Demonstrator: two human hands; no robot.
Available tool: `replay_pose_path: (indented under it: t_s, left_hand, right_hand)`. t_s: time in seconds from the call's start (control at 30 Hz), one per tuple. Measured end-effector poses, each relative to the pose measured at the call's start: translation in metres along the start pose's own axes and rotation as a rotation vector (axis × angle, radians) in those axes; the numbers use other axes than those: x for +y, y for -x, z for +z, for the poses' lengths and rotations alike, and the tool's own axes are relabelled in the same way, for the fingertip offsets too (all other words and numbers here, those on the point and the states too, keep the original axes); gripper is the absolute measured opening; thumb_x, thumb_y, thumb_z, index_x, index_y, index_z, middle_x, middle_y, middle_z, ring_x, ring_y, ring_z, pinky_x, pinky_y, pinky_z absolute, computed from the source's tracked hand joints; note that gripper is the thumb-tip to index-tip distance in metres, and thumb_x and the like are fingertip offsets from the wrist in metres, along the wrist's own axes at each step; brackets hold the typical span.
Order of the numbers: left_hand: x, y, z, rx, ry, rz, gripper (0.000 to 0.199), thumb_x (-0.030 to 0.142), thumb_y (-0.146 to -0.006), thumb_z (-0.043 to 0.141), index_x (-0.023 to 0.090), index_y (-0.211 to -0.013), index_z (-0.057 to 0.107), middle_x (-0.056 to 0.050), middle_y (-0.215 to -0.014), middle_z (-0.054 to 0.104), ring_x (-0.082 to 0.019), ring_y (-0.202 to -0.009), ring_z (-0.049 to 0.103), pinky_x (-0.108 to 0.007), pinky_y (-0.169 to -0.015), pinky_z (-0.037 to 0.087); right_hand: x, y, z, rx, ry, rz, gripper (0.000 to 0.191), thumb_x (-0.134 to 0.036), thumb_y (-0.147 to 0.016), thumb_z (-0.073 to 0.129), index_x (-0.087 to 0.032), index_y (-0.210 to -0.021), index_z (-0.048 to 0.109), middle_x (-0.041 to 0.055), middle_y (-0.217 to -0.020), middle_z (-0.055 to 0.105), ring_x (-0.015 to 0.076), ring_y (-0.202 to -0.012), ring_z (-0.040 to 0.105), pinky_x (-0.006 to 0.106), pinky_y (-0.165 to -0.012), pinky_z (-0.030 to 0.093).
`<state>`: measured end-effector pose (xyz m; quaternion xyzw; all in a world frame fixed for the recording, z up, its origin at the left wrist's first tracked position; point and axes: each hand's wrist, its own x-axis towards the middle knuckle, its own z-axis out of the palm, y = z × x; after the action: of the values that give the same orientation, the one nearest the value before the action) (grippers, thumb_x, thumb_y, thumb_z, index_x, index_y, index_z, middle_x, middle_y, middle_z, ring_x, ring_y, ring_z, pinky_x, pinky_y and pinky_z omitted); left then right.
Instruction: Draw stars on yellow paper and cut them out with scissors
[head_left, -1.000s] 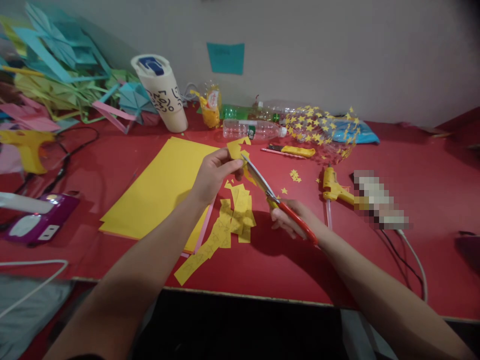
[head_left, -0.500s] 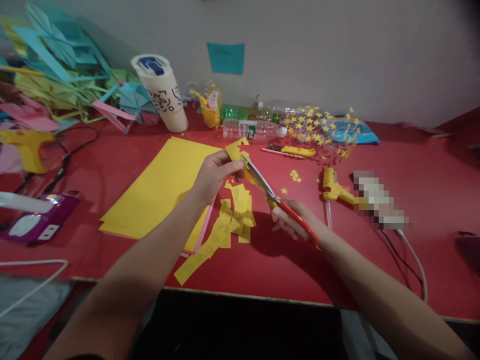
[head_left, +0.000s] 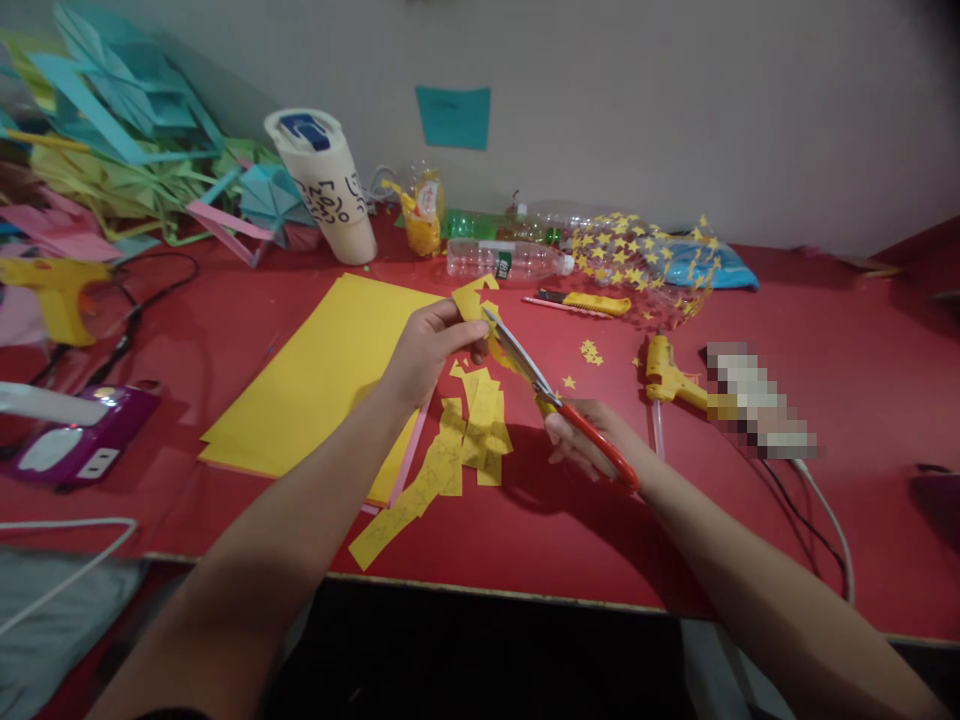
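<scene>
My left hand [head_left: 429,350] pinches a small piece of yellow paper [head_left: 469,300] with notches cut into its edge. My right hand [head_left: 589,440] grips red-handled scissors [head_left: 531,368], their blades meeting the paper beside my left thumb. Below the hands lie several yellow paper strips [head_left: 450,455] with stars drawn on them. Small cut-out yellow stars [head_left: 591,352] are scattered on the table right of the blades. A stack of yellow sheets [head_left: 307,385], with pink paper under it, lies beneath and left of my left forearm.
A yellow glue gun [head_left: 664,372] and a utility knife [head_left: 596,303] lie to the right. Clear plastic bottles [head_left: 480,260], a star-covered clear plastic piece [head_left: 637,255] and a white tumbler [head_left: 330,190] line the back. Folded paper pieces [head_left: 135,130], another glue gun [head_left: 56,290] and a purple power strip [head_left: 90,435] are left.
</scene>
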<state>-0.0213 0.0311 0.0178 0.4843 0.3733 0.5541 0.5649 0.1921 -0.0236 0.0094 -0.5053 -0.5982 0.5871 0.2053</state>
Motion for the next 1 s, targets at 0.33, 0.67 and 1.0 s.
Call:
replay_pose_path:
  t_s: [0.33,0.67,1.0]
  left_hand:
    - [0.0012,0.0007,0.0001,0.012,-0.026,-0.024,0.007,0.021,-0.065,0.068,0.016,-0.07,0.066,0.002,-0.057,0.061,-0.009,-0.052,0.056,-0.024,-0.054,0.05]
    - [0.001,-0.003,-0.0023,0.069,0.018,0.034,0.009,0.019,-0.07,0.063,0.018,-0.065,0.055,0.004,-0.056,0.059,-0.008,-0.053,0.059,-0.023,-0.058,0.052]
    - [-0.002,-0.0046,-0.0058,0.045,-0.09,0.084,0.009,0.022,-0.077,0.062,0.018,-0.069,0.059,0.003,-0.06,0.061,-0.009,-0.055,0.058,-0.024,-0.059,0.052]
  right_hand:
    - [-0.0027,0.0,0.0009,0.015,-0.005,0.013,0.059,-0.075,-0.063,0.069,-0.024,-0.057,0.039,-0.0122,-0.038,0.033,0.0064,-0.031,0.04,0.028,-0.05,0.054]
    - [-0.0014,-0.0016,0.0006,0.04,0.029,-0.015,0.06,-0.076,-0.064,0.067,-0.025,-0.056,0.038,-0.0113,-0.037,0.034,0.0074,-0.032,0.041,0.03,-0.052,0.055]
    - [-0.0005,-0.0023,-0.0023,-0.026,-0.006,-0.004,0.059,-0.076,-0.064,0.068,-0.026,-0.057,0.038,-0.011,-0.033,0.037,0.0066,-0.03,0.039,0.035,-0.065,0.06]
